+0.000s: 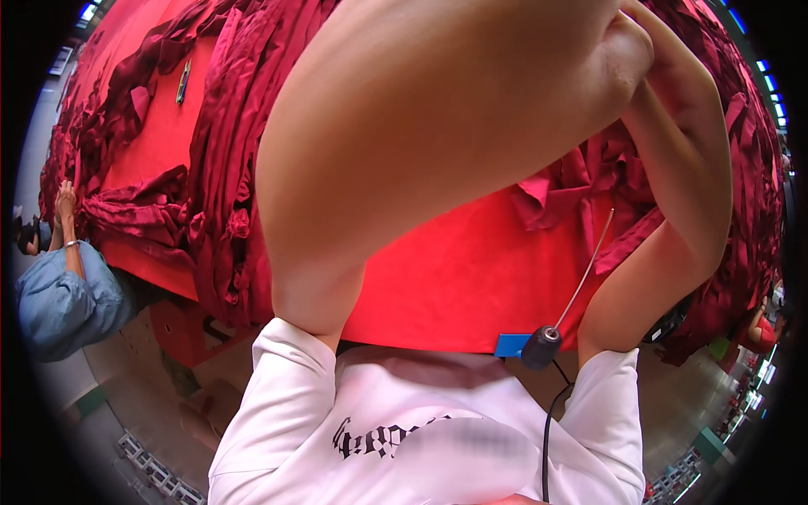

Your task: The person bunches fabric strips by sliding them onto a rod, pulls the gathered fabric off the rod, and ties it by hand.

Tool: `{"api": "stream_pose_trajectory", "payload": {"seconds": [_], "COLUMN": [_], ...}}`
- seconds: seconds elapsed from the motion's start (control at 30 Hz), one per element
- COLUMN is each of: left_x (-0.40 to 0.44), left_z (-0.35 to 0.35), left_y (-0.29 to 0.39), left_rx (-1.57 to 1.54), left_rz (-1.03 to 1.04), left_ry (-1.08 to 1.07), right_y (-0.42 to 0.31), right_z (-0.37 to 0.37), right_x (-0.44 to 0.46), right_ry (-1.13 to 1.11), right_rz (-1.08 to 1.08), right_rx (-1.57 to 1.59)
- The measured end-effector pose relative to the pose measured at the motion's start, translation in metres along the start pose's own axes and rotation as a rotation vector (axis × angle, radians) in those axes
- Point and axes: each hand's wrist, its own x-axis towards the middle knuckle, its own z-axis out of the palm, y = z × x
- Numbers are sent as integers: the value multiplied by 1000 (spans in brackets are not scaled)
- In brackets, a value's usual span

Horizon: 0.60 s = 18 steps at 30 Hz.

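Both my bare forearms cross high in front of the camera and fill much of the upper view. My left arm reaches from its white sleeve toward the upper right, and my right arm bends upward on the right side. Neither hand can be made out; they lie past the frame's top or behind the arms. Beneath the arms is a bright red table surface (446, 278). Dark red fabric strips (236, 143) lie in long folds on the left, and more crumpled dark red fabric (551, 194) lies behind my right arm.
A black tool with a thin metal rod (541, 347) stands by the near edge, beside a blue flat piece (510, 345) and a black cord (549, 429). Small thread snips (183, 82) lie at far left. A person in blue (63, 295) touches the fabric there.
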Motion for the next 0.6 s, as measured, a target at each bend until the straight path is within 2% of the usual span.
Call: {"api": "stream_pose_trajectory", "payload": {"seconds": [0.07, 0.17, 0.27, 0.33, 0.6], "left_x": [-1, -2, -1, -1, 8], "left_z": [-2, -5, -6, -6, 1], "left_y": [-1, -2, -1, -1, 7], "left_rx": [3, 8, 12, 13, 12], "left_rz": [-7, -15, -19, -20, -9], "left_ry": [3, 9, 10, 8, -19], "right_y": [9, 28, 29, 33, 30], "right_z": [-7, -15, -18, -27, -28], "right_x": [-4, -16, -17, -17, -23], "right_ry": [-19, 13, 37, -97, -59], "right_rz": [44, -50, -73, -117, -111], "right_rx": [-77, -94, -57, 241, 201]}}
